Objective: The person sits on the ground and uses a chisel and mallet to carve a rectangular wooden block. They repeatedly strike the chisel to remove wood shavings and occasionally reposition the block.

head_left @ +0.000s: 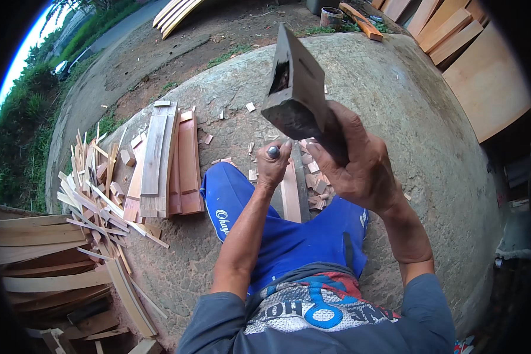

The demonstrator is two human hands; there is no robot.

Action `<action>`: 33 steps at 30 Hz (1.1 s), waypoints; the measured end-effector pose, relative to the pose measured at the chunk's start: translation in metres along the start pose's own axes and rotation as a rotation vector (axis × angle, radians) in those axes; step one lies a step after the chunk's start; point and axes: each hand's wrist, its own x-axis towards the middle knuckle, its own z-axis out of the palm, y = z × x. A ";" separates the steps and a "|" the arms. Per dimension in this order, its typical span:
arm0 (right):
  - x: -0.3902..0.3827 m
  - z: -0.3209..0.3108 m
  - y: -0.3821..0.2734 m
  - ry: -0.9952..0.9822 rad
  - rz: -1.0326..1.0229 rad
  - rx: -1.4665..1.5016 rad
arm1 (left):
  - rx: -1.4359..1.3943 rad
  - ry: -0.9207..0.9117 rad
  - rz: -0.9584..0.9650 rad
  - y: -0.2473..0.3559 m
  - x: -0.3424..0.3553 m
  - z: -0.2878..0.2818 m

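Note:
My right hand (354, 159) grips a hammer (295, 85) raised close to the camera, its large dark metal head above my left hand. My left hand (272, 168) is closed around an upright tool, probably a chisel, whose round metal end (274, 151) shows above my fist; its lower end is hidden. Below it, a pinkish wood strip (290, 200) lies between my legs alongside a narrow grey bar (302, 206). Small cut wood blocks (320, 186) are scattered beside them.
Boards (159, 153) are stacked left of my legs, beside loose offcuts (91, 189). Curved planks (38, 236) fill the lower left. Panels (478, 76) stand at right. A container (331, 19) and orange piece (360, 22) are beyond the concrete slab (413, 118); grass borders the left.

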 end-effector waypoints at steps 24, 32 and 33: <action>-0.030 0.016 0.011 -0.051 0.343 0.183 | -0.081 0.166 0.044 -0.012 -0.001 -0.026; -0.059 0.014 0.024 -0.123 0.645 0.220 | -0.062 0.145 0.054 -0.008 0.001 -0.013; -0.060 0.014 0.026 -0.114 0.642 0.222 | -0.065 0.140 0.053 -0.007 0.000 -0.012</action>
